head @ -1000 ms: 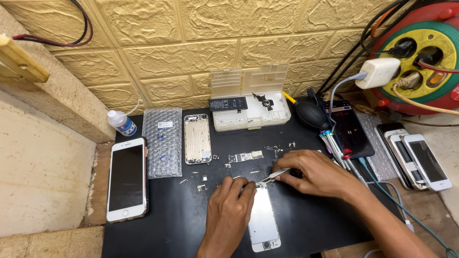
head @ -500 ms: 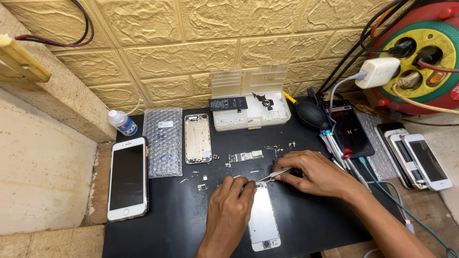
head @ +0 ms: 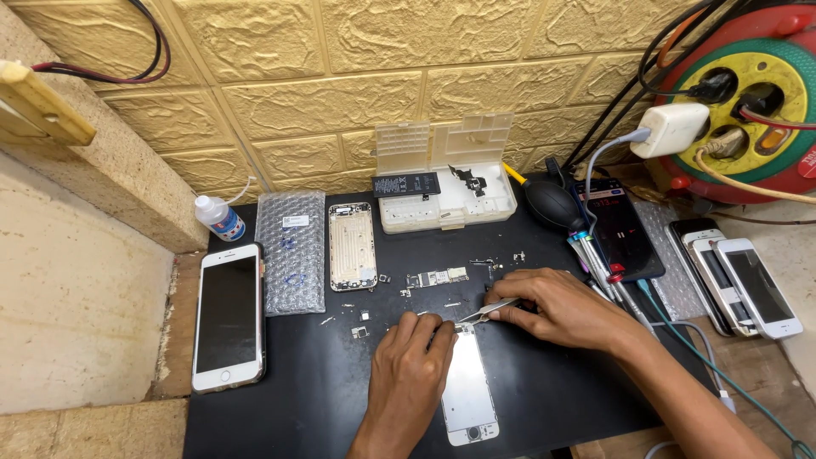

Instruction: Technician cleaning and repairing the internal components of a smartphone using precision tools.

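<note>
Pressing down on the top end of the white screen panel (head: 468, 387), the left hand (head: 410, 374) lies flat with fingers curled over its edge, while the right hand (head: 561, 308) pinches tweezers (head: 486, 312) whose tips meet that same top edge between the two hands. Thin, light and likely brittle, the panel looks best held by its long sides, never flexed. It lies face-up on the black worktop (head: 323, 399), running from under the left fingertips back toward the person.
</note>
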